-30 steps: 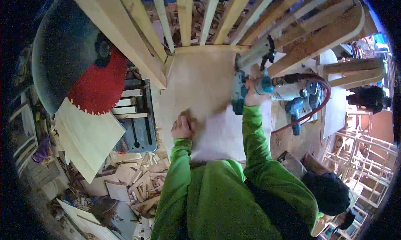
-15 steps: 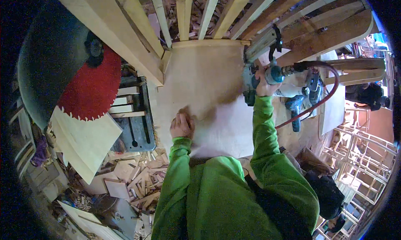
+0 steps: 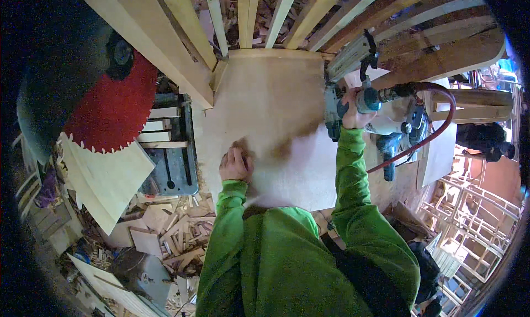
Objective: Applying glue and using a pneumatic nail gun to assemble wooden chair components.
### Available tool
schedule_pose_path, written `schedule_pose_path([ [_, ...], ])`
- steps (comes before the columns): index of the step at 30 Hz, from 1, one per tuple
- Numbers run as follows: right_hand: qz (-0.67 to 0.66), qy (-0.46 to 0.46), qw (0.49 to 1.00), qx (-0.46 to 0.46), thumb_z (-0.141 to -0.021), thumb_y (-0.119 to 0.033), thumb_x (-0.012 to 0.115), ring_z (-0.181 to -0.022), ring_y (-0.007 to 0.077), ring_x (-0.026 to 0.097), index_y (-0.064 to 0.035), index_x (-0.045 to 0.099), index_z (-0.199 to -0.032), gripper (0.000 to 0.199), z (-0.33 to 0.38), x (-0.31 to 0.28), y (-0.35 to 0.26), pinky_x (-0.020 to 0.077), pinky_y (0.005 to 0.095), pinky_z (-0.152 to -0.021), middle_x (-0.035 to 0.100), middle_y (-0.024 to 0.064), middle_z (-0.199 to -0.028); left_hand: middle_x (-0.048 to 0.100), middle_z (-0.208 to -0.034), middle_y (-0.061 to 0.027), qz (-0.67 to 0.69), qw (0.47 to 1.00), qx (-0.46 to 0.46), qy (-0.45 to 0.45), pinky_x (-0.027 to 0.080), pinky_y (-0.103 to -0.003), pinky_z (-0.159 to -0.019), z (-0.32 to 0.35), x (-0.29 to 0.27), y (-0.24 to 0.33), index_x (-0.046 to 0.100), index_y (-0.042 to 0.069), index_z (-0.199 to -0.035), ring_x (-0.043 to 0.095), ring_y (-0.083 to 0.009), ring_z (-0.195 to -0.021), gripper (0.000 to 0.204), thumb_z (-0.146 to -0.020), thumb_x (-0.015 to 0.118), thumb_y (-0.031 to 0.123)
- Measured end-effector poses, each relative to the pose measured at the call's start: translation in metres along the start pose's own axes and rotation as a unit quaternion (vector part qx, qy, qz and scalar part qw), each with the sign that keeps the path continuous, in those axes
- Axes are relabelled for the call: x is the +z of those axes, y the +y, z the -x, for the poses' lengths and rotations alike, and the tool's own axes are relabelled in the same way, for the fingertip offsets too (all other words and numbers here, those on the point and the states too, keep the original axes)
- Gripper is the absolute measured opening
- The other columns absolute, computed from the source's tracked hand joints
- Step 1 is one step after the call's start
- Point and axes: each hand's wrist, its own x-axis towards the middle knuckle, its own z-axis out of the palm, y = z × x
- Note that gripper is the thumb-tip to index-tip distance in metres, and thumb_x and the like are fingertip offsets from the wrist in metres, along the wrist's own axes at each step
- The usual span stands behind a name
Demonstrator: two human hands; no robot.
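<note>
My right hand (image 3: 356,115) is wrapped around the grip of a teal nail gun (image 3: 334,110), at the right edge of a pale plywood panel (image 3: 265,107). A red air hose (image 3: 451,118) runs from the gun and loops to the right. On the left part of the panel rests my left hand (image 3: 236,163), its fingers curled in. Whatever those fingers may hold is hidden. The gun's nose points away from me, beside a wooden frame rail (image 3: 276,53) along the panel's far edge.
Close on the left stands a saw with a red toothed blade (image 3: 113,110) over a grey slotted base (image 3: 174,173). Wooden slats (image 3: 283,16) rise at the far side. Wood offcuts (image 3: 176,228) cover the lower left. A teal-handled power tool (image 3: 390,157) lies right of the panel.
The view has shifted slightly, so the saw sits further left and the nail gun a little further right. Both hands keep nearly the same pose.
</note>
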Motion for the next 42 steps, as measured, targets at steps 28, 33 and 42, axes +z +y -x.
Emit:
schedule_pose_path([
  [28, -0.111, -0.026, 0.976, 0.183, -0.073, 0.001, 0.060, -0.090, 0.0173, 0.053, 0.0014, 0.050, -0.106, 0.034, 0.010, 0.013, 0.017, 0.0445, 0.0279, -0.084, 0.054, 0.0121, -0.104, 0.037, -0.130, -0.0255, -0.096, 0.958, 0.200, -0.182, 0.034, -0.057, -0.086, -0.004, -0.010, 0.019, 0.048, 0.001, -0.115, 0.041, -0.0472, -0.105, 0.048, -0.078, 0.050, 0.031],
  [33, -0.421, 0.023, 0.854, 0.304, -0.082, -0.010, 0.057, -0.092, 0.0209, 0.054, 0.0017, 0.056, -0.097, 0.019, -0.011, 0.016, -0.008, 0.0437, 0.0303, -0.082, 0.059, 0.0091, -0.093, 0.038, -0.130, -0.0249, -0.129, 0.953, 0.231, -0.149, 0.034, -0.056, -0.087, -0.001, 0.000, 0.016, 0.043, 0.000, -0.123, 0.042, -0.0458, -0.105, 0.054, -0.079, 0.047, 0.033],
  [42, -0.026, -0.110, 0.992, 0.051, -0.084, -0.007, 0.053, -0.103, 0.0258, 0.053, 0.0005, 0.048, -0.105, 0.023, 0.023, 0.018, 0.001, 0.0366, 0.0368, -0.095, 0.055, 0.0166, -0.106, 0.050, -0.108, -0.0221, -0.056, 0.968, 0.173, -0.175, 0.037, -0.052, -0.080, -0.013, -0.012, 0.017, 0.053, 0.002, -0.096, 0.045, -0.0409, -0.100, 0.030, -0.077, 0.052, 0.026],
])
